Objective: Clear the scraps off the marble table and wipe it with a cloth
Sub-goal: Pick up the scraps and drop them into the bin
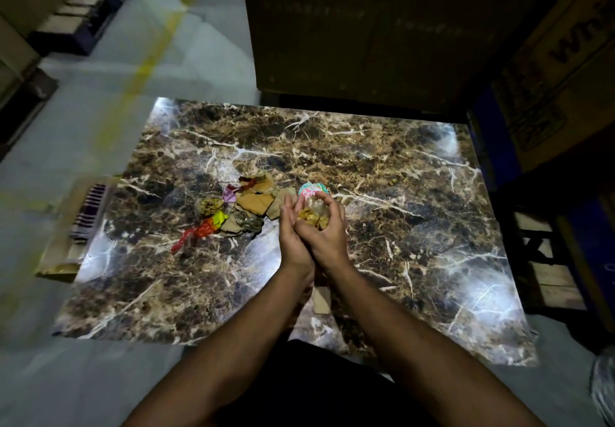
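Note:
A brown marble table (382,160) fills the middle of the view. A heap of scraps (246,206) lies at its centre: cardboard pieces, a red and yellow wrapper (203,228), crumpled plastic. My right hand (324,231) is closed around a clear plastic scrap with yellow crumbs (311,211). My left hand (293,233) presses flat against the right one, fingers straight, beside the same scrap. A round pink and white lid (311,188) lies just beyond my fingers. A cardboard piece (321,300) lies under my wrists.
A striped cloth (88,213) lies on a low wooden piece left of the table. Large cardboard boxes (366,27) stand behind and to the right. A wooden pallet (545,266) sits at the right edge. Grey floor with a yellow line spreads left.

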